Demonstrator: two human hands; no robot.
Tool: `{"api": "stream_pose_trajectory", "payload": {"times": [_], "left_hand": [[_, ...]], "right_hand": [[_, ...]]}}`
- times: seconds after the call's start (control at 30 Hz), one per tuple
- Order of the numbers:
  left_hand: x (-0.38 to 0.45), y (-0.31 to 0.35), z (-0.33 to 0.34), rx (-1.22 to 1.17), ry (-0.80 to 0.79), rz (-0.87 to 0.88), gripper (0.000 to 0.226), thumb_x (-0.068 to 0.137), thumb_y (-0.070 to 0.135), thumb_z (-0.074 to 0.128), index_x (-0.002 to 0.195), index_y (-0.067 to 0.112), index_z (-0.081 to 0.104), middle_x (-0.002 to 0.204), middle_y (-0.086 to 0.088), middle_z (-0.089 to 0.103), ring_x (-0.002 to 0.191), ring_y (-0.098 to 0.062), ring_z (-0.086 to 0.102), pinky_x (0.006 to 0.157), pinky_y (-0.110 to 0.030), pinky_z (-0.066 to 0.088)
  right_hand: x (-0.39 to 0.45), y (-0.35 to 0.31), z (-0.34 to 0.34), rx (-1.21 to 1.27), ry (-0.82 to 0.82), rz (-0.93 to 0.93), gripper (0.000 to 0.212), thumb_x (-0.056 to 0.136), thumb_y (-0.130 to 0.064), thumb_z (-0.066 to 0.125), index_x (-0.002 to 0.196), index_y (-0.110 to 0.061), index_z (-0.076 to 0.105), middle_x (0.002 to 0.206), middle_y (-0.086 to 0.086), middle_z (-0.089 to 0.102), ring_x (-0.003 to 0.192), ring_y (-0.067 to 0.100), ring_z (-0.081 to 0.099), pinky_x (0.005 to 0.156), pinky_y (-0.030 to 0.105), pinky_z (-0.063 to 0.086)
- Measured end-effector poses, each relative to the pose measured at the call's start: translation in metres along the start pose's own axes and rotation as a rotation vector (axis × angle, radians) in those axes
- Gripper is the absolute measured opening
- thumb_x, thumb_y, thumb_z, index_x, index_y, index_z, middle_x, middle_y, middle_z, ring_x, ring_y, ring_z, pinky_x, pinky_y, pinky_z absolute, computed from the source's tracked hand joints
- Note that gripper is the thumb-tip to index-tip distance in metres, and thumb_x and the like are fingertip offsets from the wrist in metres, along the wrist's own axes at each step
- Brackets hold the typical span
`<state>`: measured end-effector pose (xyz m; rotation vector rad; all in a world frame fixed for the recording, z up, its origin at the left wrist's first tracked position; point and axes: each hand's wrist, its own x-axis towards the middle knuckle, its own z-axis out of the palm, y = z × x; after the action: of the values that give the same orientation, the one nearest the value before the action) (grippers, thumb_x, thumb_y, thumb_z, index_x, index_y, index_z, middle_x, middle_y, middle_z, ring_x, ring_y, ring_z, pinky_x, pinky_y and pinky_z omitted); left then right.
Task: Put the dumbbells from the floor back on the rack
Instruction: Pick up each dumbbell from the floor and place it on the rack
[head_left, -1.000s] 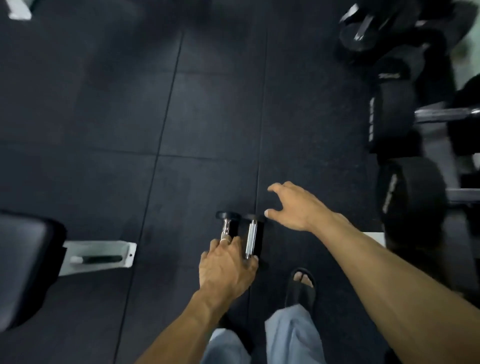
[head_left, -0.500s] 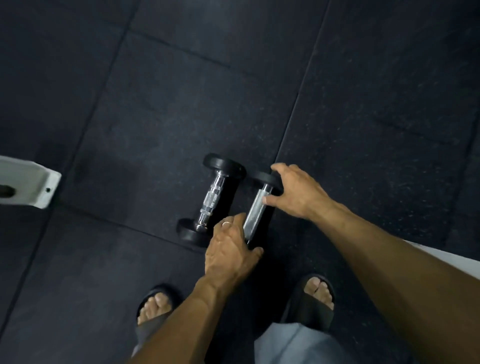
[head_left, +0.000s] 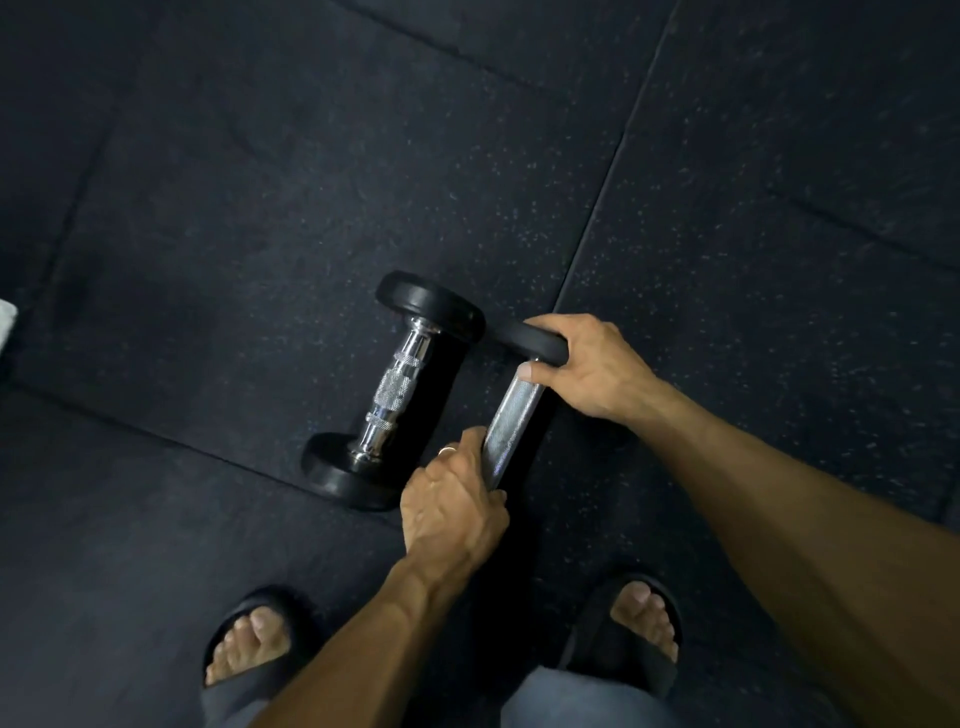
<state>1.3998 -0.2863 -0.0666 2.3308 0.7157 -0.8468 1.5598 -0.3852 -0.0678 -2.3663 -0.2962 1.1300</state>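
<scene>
Two small dumbbells with black heads and chrome handles lie side by side on the dark rubber floor. The left dumbbell (head_left: 397, 392) is untouched. On the right dumbbell (head_left: 511, 418), my right hand (head_left: 592, 371) grips the far head, thumb on the handle top. My left hand (head_left: 452, 506) holds its near end, fingers curled round the lower handle and hiding the near head. The rack is out of view.
My two feet in dark sandals stand just below the dumbbells, the left foot (head_left: 249, 644) and the right foot (head_left: 641, 621). A white object (head_left: 6, 325) shows at the left edge. Seams cross the rubber floor tiles (head_left: 592, 218).
The camera has tipped down and closer; the rack and bench have left view. My right hand reached in and closed over the right dumbbell's far head. My left hand stayed on its near end.
</scene>
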Motion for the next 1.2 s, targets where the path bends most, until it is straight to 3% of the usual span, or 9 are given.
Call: {"api": "stream_pose_trajectory", "payload": {"times": [0.1,0.23,0.5,0.87,1.03,1.2], "left_hand": [[-0.001,0.001,-0.002,-0.055,-0.016,-0.009,0.058,0.081,0.031,0.071,0.131,0.031,0.044,0.113,0.002,0.064,0.104,-0.021,0.062,0.086,-0.032,0.045],[-0.012,0.005,-0.013,-0.13,-0.022,-0.027,0.056,0.074,0.028,0.073,0.125,0.037,0.052,0.105,0.006,0.069,0.099,-0.019,0.064,0.084,-0.032,0.05],[-0.072,0.037,-0.081,-0.207,-0.043,0.053,0.06,0.067,0.027,0.077,0.123,0.04,0.059,0.099,0.012,0.071,0.098,-0.013,0.064,0.083,-0.025,0.049],[-0.19,0.116,-0.248,-0.113,0.003,0.305,0.05,0.066,0.025,0.071,0.113,0.038,0.061,0.095,0.012,0.07,0.095,-0.016,0.063,0.078,-0.031,0.052],[-0.253,0.176,-0.327,-0.079,0.042,0.44,0.043,0.065,0.025,0.073,0.106,0.036,0.061,0.084,0.01,0.067,0.087,-0.018,0.062,0.073,-0.035,0.053],[-0.313,0.251,-0.389,-0.013,0.1,0.581,0.035,0.065,0.025,0.074,0.098,0.031,0.062,0.079,0.009,0.067,0.081,-0.018,0.062,0.068,-0.032,0.05]], "right_hand": [[-0.005,0.002,0.001,0.03,0.031,-0.03,0.039,0.085,-0.028,0.073,0.124,-0.032,0.066,0.1,-0.01,0.07,0.095,0.009,0.063,0.082,0.019,0.044],[-0.023,0.001,-0.005,0.076,0.064,-0.025,0.043,0.085,-0.028,0.074,0.127,-0.027,0.065,0.107,-0.009,0.071,0.101,0.009,0.065,0.091,0.025,0.05],[-0.097,-0.046,-0.067,0.109,0.181,-0.004,0.021,0.083,-0.027,0.074,0.103,-0.032,0.073,0.086,-0.007,0.071,0.083,0.013,0.067,0.081,0.038,0.057],[-0.251,-0.158,-0.206,0.103,0.427,0.0,0.014,0.082,-0.03,0.072,0.093,-0.022,0.07,0.077,0.002,0.069,0.074,0.018,0.065,0.072,0.038,0.056],[-0.331,-0.204,-0.287,0.12,0.549,-0.024,0.016,0.081,-0.03,0.074,0.095,-0.023,0.07,0.078,-0.001,0.07,0.078,0.018,0.066,0.078,0.04,0.055],[-0.414,-0.23,-0.373,0.096,0.681,-0.044,0.009,0.08,-0.032,0.073,0.084,-0.028,0.067,0.068,-0.007,0.063,0.073,0.016,0.062,0.073,0.036,0.051]]}}
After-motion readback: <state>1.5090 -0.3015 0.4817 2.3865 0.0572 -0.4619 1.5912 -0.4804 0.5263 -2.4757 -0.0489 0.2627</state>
